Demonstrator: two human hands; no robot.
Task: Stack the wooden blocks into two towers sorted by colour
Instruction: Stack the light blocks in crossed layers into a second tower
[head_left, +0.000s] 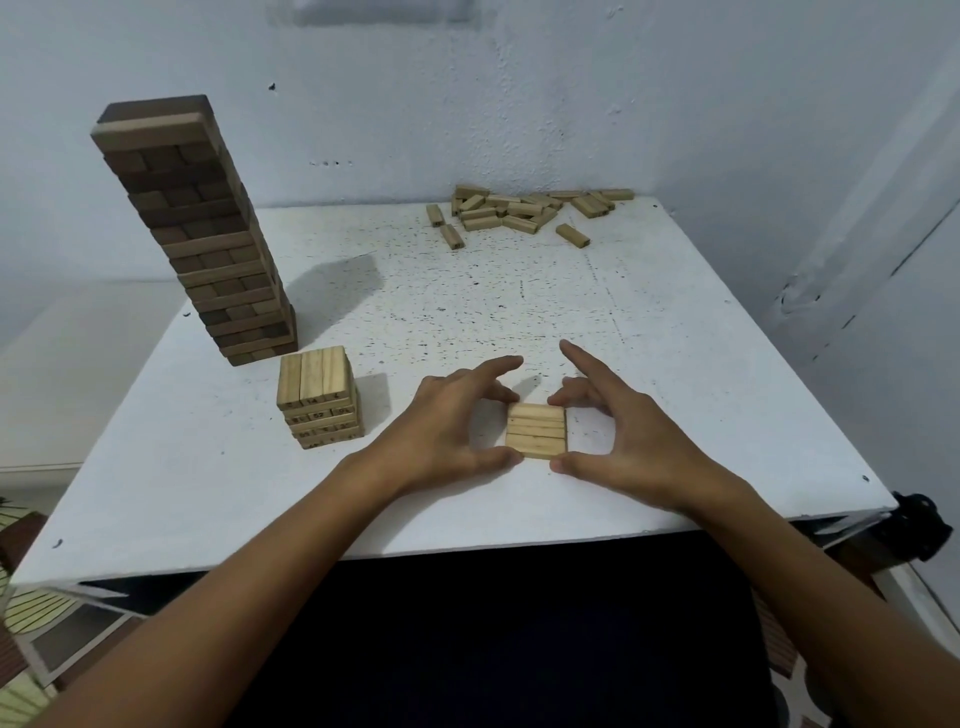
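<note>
A flat row of three light wooden blocks (535, 432) lies side by side on the white table (467, 509) near its front edge. My left hand (452, 421) pinches the row from its left side, thumb at the near corner and fingers at the far corner. My right hand (618, 426) pinches it from the right in the same way, index finger stretched out. A short light tower (319, 397) with numbered ends stands to the left. Behind it rises a tall dark brown tower (197, 234) with one lighter block on its top.
Several loose light blocks (524, 210) lie in a heap at the far right corner of the table, close to the wall. The table's right edge runs beside a wall. A black clamp (919, 525) sits at the front right corner.
</note>
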